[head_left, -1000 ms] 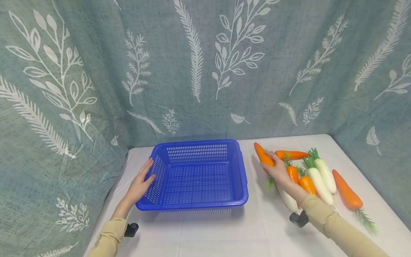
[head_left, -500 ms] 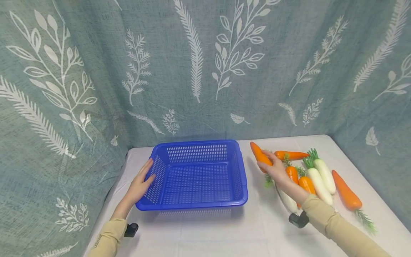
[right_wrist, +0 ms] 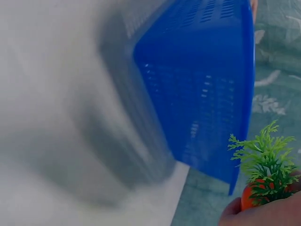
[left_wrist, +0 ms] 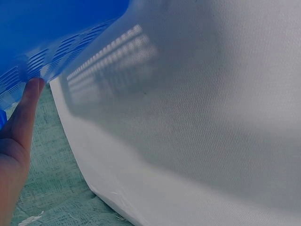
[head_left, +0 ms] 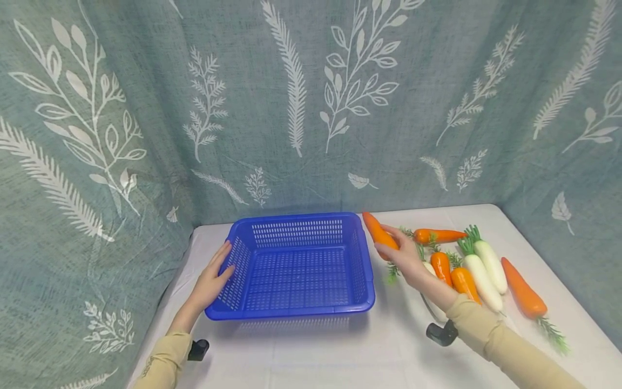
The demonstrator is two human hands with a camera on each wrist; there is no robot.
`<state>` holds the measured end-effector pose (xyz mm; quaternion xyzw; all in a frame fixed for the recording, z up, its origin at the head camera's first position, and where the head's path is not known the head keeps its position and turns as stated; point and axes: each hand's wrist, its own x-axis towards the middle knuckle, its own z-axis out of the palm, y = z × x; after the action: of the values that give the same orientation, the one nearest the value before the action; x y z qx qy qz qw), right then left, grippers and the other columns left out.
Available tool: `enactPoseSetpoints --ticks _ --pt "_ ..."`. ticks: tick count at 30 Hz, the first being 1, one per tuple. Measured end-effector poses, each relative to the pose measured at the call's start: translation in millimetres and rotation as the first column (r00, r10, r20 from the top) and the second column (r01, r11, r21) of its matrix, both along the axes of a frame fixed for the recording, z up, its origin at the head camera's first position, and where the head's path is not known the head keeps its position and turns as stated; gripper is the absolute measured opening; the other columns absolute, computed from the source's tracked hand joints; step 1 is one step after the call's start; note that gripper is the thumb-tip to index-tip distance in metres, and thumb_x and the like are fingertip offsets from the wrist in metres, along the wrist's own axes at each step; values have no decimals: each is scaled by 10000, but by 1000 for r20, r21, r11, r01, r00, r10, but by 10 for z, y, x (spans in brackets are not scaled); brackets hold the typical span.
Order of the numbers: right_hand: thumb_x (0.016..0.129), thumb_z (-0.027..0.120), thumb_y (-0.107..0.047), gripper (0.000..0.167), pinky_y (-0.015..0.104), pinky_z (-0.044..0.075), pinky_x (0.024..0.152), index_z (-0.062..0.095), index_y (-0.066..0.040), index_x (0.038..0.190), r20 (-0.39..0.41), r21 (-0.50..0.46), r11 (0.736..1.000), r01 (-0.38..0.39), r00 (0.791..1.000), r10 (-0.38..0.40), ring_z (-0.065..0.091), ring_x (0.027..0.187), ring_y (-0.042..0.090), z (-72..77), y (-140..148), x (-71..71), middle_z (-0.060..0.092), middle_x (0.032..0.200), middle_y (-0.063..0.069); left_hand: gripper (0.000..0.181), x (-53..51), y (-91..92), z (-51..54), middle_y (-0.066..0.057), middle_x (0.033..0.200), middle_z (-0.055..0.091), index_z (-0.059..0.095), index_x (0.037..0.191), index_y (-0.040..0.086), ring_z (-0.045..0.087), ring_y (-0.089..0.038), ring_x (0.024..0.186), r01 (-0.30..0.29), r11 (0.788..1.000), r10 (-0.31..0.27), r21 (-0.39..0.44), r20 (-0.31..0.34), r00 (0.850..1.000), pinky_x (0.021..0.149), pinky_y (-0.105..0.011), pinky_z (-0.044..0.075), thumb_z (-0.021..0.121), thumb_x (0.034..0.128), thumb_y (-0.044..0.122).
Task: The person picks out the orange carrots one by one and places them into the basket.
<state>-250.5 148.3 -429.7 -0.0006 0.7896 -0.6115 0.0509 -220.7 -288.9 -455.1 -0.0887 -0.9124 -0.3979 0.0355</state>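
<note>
In the head view, my right hand (head_left: 405, 256) grips an orange carrot (head_left: 379, 232) just off the right rim of a blue plastic basket (head_left: 296, 312). The carrot slants with its tip toward the back; its feathery green top (right_wrist: 268, 160) shows in the right wrist view. My left hand (head_left: 210, 278) rests at the basket's left rim, thumb over the edge, fingers straight. In the left wrist view, fingers (left_wrist: 30, 103) touch the slotted side wall. Nothing lies inside the basket.
To the right lie more carrots (head_left: 439, 235) and white radishes (head_left: 486, 281) with green tops, partly behind my right forearm. A larger carrot (head_left: 525, 289) lies farthest right. A patterned curtain (head_left: 311, 108) stands behind the white table (head_left: 330, 356).
My right hand has moved left with the carrot, away from the other vegetables and up to the basket's right rim. The left hand and basket have stayed in place.
</note>
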Motion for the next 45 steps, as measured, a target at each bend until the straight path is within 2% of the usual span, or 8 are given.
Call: enactPoseSetpoints --ticks 5,12,16,26,29,35,41,45 --pt "924 590 -146 563 163 499 758 379 -93 1443 -15 -76 997 -21 1000 20 509 1111 286 21 -108 21 478 1350 230 548 5 4 -16 -223 1570 147 231 1473 -49 133 -455 1432 1 1000 -1 4 -6 1000 1156 -611 139 431 988 107" --pt "930 573 -143 565 205 518 856 359 -80 1450 -33 -122 989 -88 996 85 492 1178 299 39 -274 42 445 1395 222 546 13 2 -44 -222 1569 153 236 1471 -50 136 -455 1431 -2 1000 2 0 -12 1000 1154 -612 142 434 985 101" --pt "918 581 -118 560 222 501 883 379 -82 1439 -29 -150 984 -91 996 87 481 1196 302 37 -373 49 452 1400 211 545 25 8 -49 -224 1568 153 237 1471 -52 136 -457 1430 -2 1000 2 1 -13 1000 1152 -616 143 434 985 98" --pt "897 606 -119 558 275 511 901 415 -91 1421 -43 -123 986 -111 993 106 470 1229 295 2 -582 73 451 1426 163 544 47 6 -71 -221 1571 145 230 1474 -46 130 -456 1432 -2 1000 2 -8 -13 1000 1151 -619 140 429 991 101" --pt "898 608 -112 560 236 521 860 413 -71 1422 -57 -140 982 -130 991 123 511 1167 252 -34 -645 57 443 1436 170 544 49 2 -80 -223 1570 148 233 1473 -48 131 -457 1431 -1 1000 1 -11 -19 1000 1150 -621 141 432 990 104" --pt "887 610 -78 560 176 502 703 416 -30 1411 -64 -220 963 -157 987 146 567 862 125 -120 -777 39 489 1360 221 546 67 11 -79 -228 1569 145 231 1472 -52 126 -462 1431 -2 1000 2 -1 -21 1000 1148 -626 136 434 988 99" --pt "882 609 -82 543 193 503 723 442 -43 1397 -47 -235 958 -162 987 156 558 935 167 -213 -892 73 520 1305 209 546 80 16 -89 -232 1568 141 229 1472 -52 118 -464 1432 -1 1000 2 6 -18 1000 1151 -624 128 433 988 94" --pt "873 622 -89 532 198 509 701 466 -42 1380 -45 -247 956 -159 987 153 569 867 153 -255 -969 89 544 1257 204 548 78 9 -115 -230 1568 143 230 1473 -50 120 -461 1433 -1 1000 1 7 -25 1000 1149 -627 131 437 988 98"
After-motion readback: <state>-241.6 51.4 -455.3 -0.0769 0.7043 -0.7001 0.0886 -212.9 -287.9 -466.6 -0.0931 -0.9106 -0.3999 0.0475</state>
